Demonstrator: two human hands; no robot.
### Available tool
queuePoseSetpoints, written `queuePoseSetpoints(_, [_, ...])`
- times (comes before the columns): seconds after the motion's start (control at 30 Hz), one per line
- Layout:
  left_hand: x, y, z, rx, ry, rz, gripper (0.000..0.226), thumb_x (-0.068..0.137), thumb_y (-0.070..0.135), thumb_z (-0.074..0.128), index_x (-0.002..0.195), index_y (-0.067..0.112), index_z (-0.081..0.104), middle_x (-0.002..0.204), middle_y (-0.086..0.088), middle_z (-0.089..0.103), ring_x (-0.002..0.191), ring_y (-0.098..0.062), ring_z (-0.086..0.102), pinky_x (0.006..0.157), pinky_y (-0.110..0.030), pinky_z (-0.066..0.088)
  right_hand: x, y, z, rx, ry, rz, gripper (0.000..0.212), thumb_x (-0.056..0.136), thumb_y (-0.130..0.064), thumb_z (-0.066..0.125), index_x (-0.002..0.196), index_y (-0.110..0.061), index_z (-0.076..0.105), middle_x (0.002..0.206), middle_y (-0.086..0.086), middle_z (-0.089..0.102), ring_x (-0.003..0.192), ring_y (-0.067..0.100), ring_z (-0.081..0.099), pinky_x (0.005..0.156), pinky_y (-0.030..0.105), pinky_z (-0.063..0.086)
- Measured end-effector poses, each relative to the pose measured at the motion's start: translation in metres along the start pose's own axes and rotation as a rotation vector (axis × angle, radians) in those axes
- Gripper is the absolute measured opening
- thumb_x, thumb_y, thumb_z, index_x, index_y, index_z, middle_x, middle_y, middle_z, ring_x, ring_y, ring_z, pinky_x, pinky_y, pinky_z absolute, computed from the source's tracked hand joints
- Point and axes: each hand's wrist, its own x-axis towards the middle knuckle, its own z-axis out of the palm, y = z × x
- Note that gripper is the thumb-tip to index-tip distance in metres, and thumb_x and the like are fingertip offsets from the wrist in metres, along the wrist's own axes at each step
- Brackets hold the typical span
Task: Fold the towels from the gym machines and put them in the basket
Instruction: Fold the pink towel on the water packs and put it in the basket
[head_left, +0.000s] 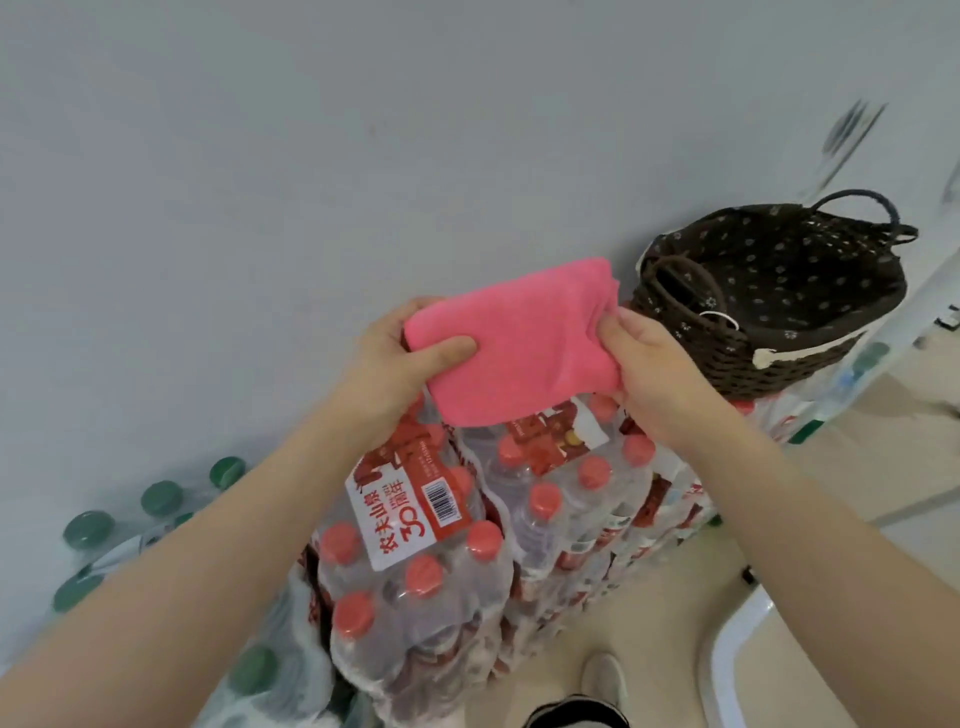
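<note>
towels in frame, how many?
1: the pink towel, folded and held between the left hand and right hand, left of the basket. The basket looks empty, though its floor is partly hidden.

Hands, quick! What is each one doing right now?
Left hand: grip closed on the left end of the folded pink towel.
Right hand: grip closed on the towel's right end.

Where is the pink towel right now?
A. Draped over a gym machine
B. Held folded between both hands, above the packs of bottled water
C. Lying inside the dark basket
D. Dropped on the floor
B: the folded pink towel is gripped by the left hand and the right hand over the packs of bottled water, short of the basket.
</note>
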Motion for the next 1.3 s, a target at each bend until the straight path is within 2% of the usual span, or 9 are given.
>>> queuePoseSetpoints(0.13, [0.038,0.031,0.073,-0.257,-0.049,0.04,0.023,0.077,0.009,0.068,0.092,0.022,0.056,0.085,0.005,0.066,0.072,-0.003,0.066,0.063,-0.021,0.055,0.016,-0.047,-0.064,0.02,0.133,-0.079,0.051,0.092,-0.06,0.027,0.085,-0.031,0.068,0.09,-0.015,0.071,0.091,-0.001,0.064,0.101,0.032,0.043])
queuePoseSetpoints(0.2, [0.057,0.039,0.108,-0.196,-0.111,0.007,0.02,0.082,0.012,0.064,0.093,0.025,0.056,0.09,0.003,0.063,0.076,-0.007,0.065,0.064,-0.024,0.056,0.022,-0.062,-0.094,-0.099,0.13,-0.154,0.054,0.072,-0.079,0.041,0.101,-0.039,0.062,0.107,-0.016,0.064,0.103,0.001,0.058,0.099,0.029,0.043])
queuePoseSetpoints(0.37, [0.126,0.049,0.187,-0.057,0.004,-0.003,0.015,0.085,0.021,0.063,0.094,0.023,0.052,0.088,0.007,0.06,0.076,-0.004,0.058,0.067,-0.021,0.052,0.035,-0.072,-0.178,-0.432,0.098,-0.121,0.1,0.067,-0.043,0.076,0.143,-0.036,0.012,0.135,0.0,0.04,0.114,0.014,0.052,0.095,0.031,0.047])
queuePoseSetpoints(0.53, [0.189,0.044,0.251,0.138,-0.188,-0.142,0.042,0.084,0.013,0.064,0.119,0.017,0.041,0.099,0.002,0.055,0.086,-0.009,0.056,0.075,-0.023,0.051,0.067,-0.062,-0.259,-0.678,0.24,-0.095,0.063,0.079,-0.015,0.07,0.132,-0.022,0.036,0.1,-0.008,0.05,0.089,0.009,0.051,0.085,0.03,0.045])
queuePoseSetpoints(0.63, [0.218,0.037,0.278,0.394,-0.471,-0.21,0.07,0.08,-0.002,0.059,0.135,0.022,0.024,0.115,-0.007,0.046,0.102,-0.02,0.053,0.089,-0.036,0.05,0.087,-0.046,-0.295,-0.742,0.303,-0.02,0.051,0.08,-0.013,0.068,0.123,-0.012,0.042,0.101,0.001,0.051,0.093,0.019,0.051,0.07,0.029,0.041])
queuePoseSetpoints(0.73, [0.249,0.027,0.303,0.718,-0.476,-0.139,0.071,0.08,0.001,0.056,0.137,0.021,0.019,0.112,-0.01,0.045,0.101,-0.026,0.051,0.085,-0.036,0.048,0.105,-0.033,-0.32,-0.896,0.302,0.126,0.043,0.077,-0.024,0.07,0.108,-0.01,0.043,0.092,0.003,0.052,0.081,0.02,0.049,0.056,0.028,0.037])
queuePoseSetpoints(0.83, [0.277,0.009,0.332,0.839,-0.376,-0.093,0.057,0.08,0.0,0.053,0.131,0.009,0.03,0.106,-0.014,0.05,0.093,-0.026,0.051,0.071,-0.031,0.041,0.118,-0.028,-0.333,-1.199,0.304,0.218,0.046,0.079,-0.035,0.066,0.108,-0.007,0.044,0.097,0.009,0.056,0.082,0.025,0.05,0.062,0.032,0.037])
queuePoseSetpoints(1.0, [0.298,-0.032,0.363,1.087,-0.394,-0.004,0.032,0.086,0.003,0.045,0.117,-0.001,0.045,0.124,-0.02,0.053,0.113,-0.031,0.051,0.083,-0.032,0.039,0.127,-0.014,-0.335,-1.541,0.225,0.184,0.033,0.086,-0.04,0.051,0.083,-0.007,0.054,0.094,0.013,0.061,0.102,0.033,0.054,0.071,0.035,0.041])
queuePoseSetpoints(1.3, [0.294,-0.05,0.377,1.247,-0.443,0.044,0.033,0.091,0.017,0.046,0.121,0.004,0.043,0.116,-0.019,0.06,0.105,-0.035,0.058,0.076,-0.038,0.043,0.125,-0.012,-0.333,-1.747,0.25,0.206,0.034,0.091,-0.039,0.048,0.106,-0.01,0.058,0.11,0.009,0.061,0.108,0.028,0.051,0.086,0.035,0.04])
